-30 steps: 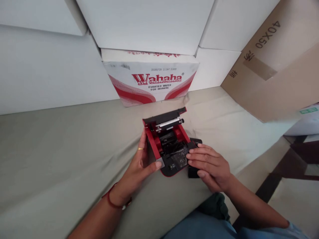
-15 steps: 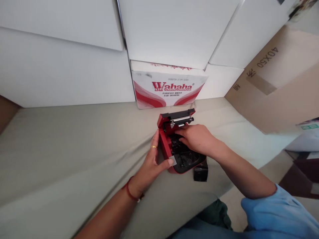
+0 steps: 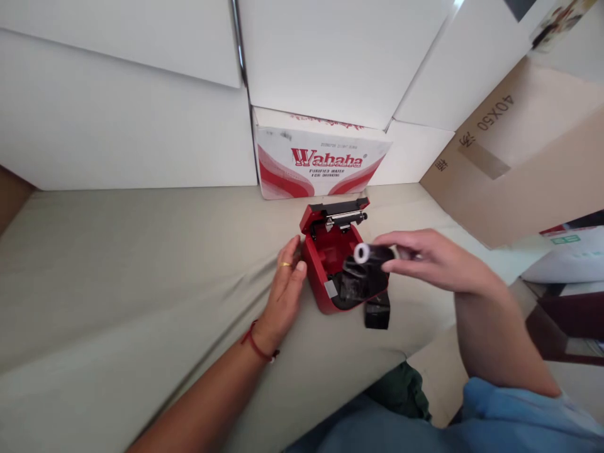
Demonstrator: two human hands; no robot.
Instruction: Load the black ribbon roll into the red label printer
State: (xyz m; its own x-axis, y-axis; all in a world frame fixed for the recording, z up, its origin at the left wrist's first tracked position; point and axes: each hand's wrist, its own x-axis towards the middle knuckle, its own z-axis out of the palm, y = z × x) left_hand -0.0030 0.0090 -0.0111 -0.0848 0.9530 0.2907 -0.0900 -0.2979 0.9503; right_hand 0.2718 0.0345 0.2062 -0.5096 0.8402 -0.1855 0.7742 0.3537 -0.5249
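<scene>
Head view: we have a red case on the cloth-covered desk, between its back edge and the front edge on our side. The lid stands raised at the end facing the back edge, with a roller under it. Our left hand is loosely open, fingers straight and thumb up, laid along the case's left wall; we wear a ring and a red bracelet on that side. Our right hand grips a dark roll between thumb and fingers, above the right wall, its white-ringed end facing left. Black film hangs below the roll over the front part of the case; we cannot tell whether it touches. A grey tab sits on the left rim. Just beside the front right corner of the case, nearer the desk's front edge, lies a black block. Along the back edge we see a Wahaha carton among white boxes, and a brown carton towards the right end.
</scene>
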